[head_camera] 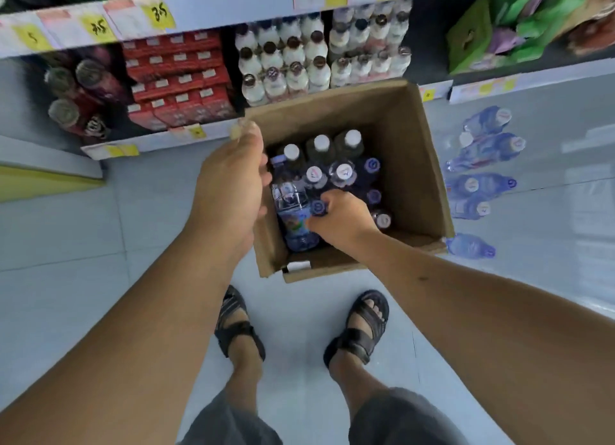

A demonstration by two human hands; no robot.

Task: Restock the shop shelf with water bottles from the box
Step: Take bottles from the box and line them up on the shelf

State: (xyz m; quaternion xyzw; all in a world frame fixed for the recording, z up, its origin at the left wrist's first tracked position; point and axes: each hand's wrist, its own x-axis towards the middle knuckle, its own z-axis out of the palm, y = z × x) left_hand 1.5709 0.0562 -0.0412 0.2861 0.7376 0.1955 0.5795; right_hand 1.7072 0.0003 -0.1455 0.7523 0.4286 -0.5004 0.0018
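1. The cardboard box (412,138) stands open on the grey floor (133,218). Its far edge sits close against the front lip of the bottom shelf (156,143), and its near corner is just ahead of the person's sandals (236,325).
2. Upright water bottles (342,173) fill the far and right part of the box, caps up and packed touching. The near left part holds less.
3. The left hand (229,191) hangs over the box's left wall. Its fingers curl in toward a tilted bottle (293,218) that rises above the others. It appears to grasp that bottle near the neck, though the palm hides the contact.
4. The right hand (342,220) reaches in over the near wall. Its fingers are clenched around the blue cap of a second bottle (317,207), just beside the tilted one.
5. Loose bottles (486,152) lie on their sides in a ragged row right of the box, near its right wall, and one lies by the near right corner.
6. Behind the box, the shelf bay holds white bottles (286,68) in tight rows. Red cartons (179,78) fill the bay to the left.
7. Bare floor lies left of the box and around the feet.
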